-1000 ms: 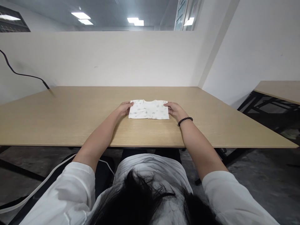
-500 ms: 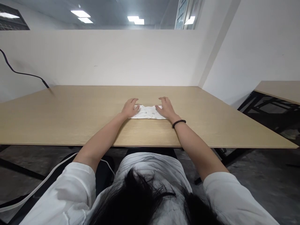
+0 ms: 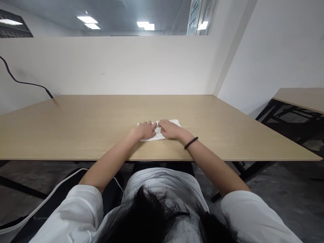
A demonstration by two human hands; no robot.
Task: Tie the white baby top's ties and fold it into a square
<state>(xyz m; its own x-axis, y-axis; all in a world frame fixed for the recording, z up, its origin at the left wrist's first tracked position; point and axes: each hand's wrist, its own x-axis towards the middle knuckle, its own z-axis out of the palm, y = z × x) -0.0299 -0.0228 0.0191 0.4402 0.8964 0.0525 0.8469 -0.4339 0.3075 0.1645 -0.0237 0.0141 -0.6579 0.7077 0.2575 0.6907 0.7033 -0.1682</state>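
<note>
A white folded cloth (image 3: 158, 136) with a faint print lies flat near the front of the table, its kind not clear. My left hand (image 3: 147, 130) rests palm down on its left part, fingers lying flat. On the right part lies my right hand (image 3: 170, 129), also palm down with fingers laid flat and pointing inward. The two hands nearly meet over the middle, covering much of the cloth. A dark bead bracelet (image 3: 191, 142) circles my right wrist.
The wooden table (image 3: 83, 125) runs up to a white wall (image 3: 141, 64). A black cable (image 3: 27, 82) comes down to the table's left back corner. Off to the right stands another table (image 3: 303, 98) with dark legs. My body is close to the front edge.
Both hands have moved inward and nearer to me, from the cloth's outer ends onto its middle. The cloth has shifted toward me and tilted a little, with its right end farther away.
</note>
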